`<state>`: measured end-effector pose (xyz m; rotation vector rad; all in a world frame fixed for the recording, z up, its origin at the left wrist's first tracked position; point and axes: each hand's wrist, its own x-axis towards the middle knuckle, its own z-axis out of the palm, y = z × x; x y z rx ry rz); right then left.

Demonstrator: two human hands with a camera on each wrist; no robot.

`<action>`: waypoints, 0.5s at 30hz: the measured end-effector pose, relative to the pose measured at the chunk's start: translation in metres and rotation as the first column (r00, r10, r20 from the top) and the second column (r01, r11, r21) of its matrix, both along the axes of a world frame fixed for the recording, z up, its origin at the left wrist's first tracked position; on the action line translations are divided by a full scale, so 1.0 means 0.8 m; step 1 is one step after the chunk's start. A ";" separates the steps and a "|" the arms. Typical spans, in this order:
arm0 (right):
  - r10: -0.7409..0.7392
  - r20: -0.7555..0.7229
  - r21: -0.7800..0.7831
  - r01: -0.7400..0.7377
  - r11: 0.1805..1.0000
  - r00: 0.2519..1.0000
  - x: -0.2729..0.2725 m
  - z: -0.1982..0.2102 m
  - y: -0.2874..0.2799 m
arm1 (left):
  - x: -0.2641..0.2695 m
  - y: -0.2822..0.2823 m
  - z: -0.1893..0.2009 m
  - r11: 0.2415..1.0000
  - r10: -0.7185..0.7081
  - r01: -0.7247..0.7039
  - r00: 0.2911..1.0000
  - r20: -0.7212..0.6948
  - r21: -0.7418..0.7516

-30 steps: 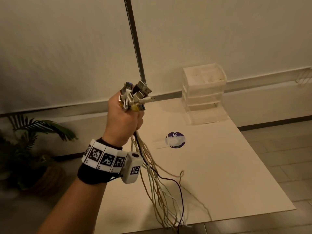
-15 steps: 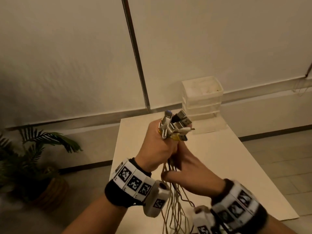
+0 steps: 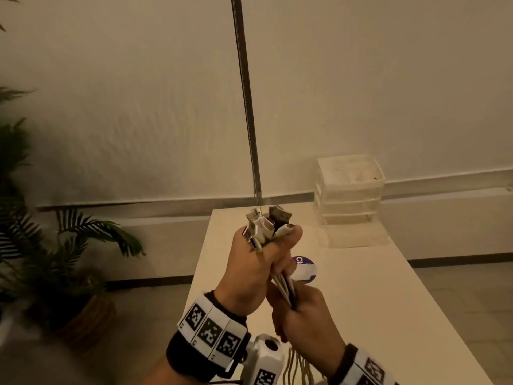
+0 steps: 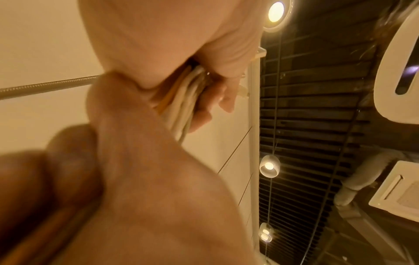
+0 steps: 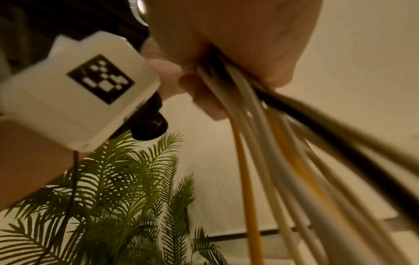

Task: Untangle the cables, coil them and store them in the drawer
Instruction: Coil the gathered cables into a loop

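Cream-white laminate is covering the table [image 3: 361, 315], which is standing with its far end against a pale textured wall [image 3: 125, 107], and a round purple sticker [image 3: 305, 269] is lying on its top, part hidden by the hands. At the far right corner of the table a clear plastic drawer unit [image 3: 350, 190] is standing with its drawers pushed in. A thin metal pole [image 3: 247, 101] is rising against the wall behind the table, and a potted palm [image 3: 55, 259] is sitting on the floor to the left, its fronds also filling the lower part of the right wrist view. The left hand [image 3: 255, 270] is clenching the bundle of cables [image 3: 286, 287] just below the plugs [image 3: 268, 225], which are sticking up above the fist over the table. The right hand [image 3: 305, 320] is closing round the same bundle directly beneath, touching the left hand, with white, yellow and black strands hanging down from it. In the left wrist view, ceiling lamps [image 4: 276, 9] are glowing above a dark slatted ceiling [image 4: 317, 125], and the picture is blurring where the hands are nearest the lens
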<state>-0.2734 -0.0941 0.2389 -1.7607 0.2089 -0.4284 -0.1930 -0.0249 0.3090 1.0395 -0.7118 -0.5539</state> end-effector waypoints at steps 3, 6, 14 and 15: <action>0.187 -0.067 0.118 -0.179 0.977 0.980 -0.011 0.016 -0.023 | -0.012 -0.002 0.002 0.996 -0.086 0.086 0.995 0.043 0.000; 0.407 -0.054 0.202 -0.389 0.899 0.912 -0.022 0.043 -0.049 | -0.019 -0.007 0.014 0.994 -0.083 0.063 0.966 0.244 0.089; 0.316 -0.043 0.272 -0.293 0.917 0.948 -0.024 0.072 -0.057 | -0.012 -0.014 0.025 0.978 -0.205 0.168 0.851 0.483 0.120; 0.324 -0.096 0.215 -0.298 0.930 0.941 -0.027 0.077 -0.057 | -0.011 -0.013 0.021 0.979 -0.201 0.171 0.878 0.435 0.108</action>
